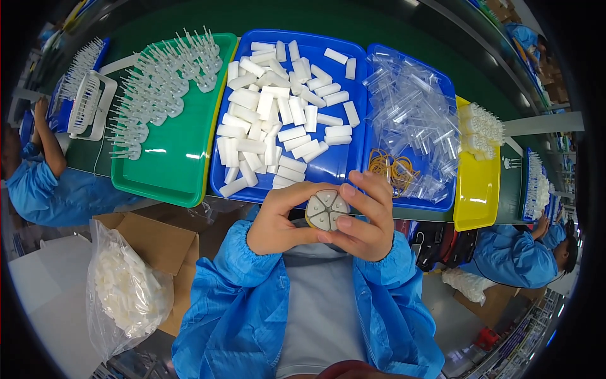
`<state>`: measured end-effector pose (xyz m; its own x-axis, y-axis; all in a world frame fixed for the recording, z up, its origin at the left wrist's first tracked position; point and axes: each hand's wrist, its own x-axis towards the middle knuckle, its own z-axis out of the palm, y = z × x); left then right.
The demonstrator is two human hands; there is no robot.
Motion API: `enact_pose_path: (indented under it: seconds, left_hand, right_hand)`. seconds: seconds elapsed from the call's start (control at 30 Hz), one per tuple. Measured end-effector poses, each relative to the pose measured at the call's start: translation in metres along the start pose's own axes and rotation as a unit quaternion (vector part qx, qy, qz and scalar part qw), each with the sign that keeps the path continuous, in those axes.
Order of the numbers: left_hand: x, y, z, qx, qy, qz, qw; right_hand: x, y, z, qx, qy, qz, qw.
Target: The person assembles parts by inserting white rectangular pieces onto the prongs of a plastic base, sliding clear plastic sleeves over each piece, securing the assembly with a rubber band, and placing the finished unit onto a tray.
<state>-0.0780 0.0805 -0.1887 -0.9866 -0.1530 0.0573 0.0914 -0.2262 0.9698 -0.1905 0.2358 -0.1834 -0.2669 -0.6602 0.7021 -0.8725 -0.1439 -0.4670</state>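
A round bundle of grey wedge-shaped pieces [327,210] is held end-on between my hands, in front of my chest. Each wedge shows a small round bump on its face. My left hand [278,218] wraps round its left side, thumb and fingers closed on it. From the right, my right hand [366,215] grips it, with the thumb at the edge of the front face and the index finger raised along the top. A yellowish edge shows at the bundle's lower left; the rest of its length is hidden by my fingers.
Beyond my hands, a blue tray [218,170] holds white blocks [278,95]. Another blue tray [447,201] has clear plastic pieces [410,107] and rubber bands [394,167]. Spiked pale parts [167,79] stand in a green tray [173,164]; a yellow tray [476,199] is right. Co-workers sit either side.
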Motion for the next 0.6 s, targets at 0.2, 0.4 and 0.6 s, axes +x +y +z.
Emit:
enact_pose_path:
  seconds: [0.2,0.4,0.6]
  left_hand:
    - [0.001,0.007,0.000,0.024,-0.004,-0.012,1.000]
    - [0.002,0.003,0.001,0.058,-0.012,0.001,0.998]
    - [0.001,0.003,0.002,-0.008,-0.025,-0.030,0.999]
  right_hand:
    - [-0.001,0.002,0.003,0.043,0.018,0.004,0.999]
    - [0.000,0.002,-0.001,0.080,-0.010,0.032,0.996]
    - [0.002,0.001,-0.018,0.353,-0.049,0.193,0.914]
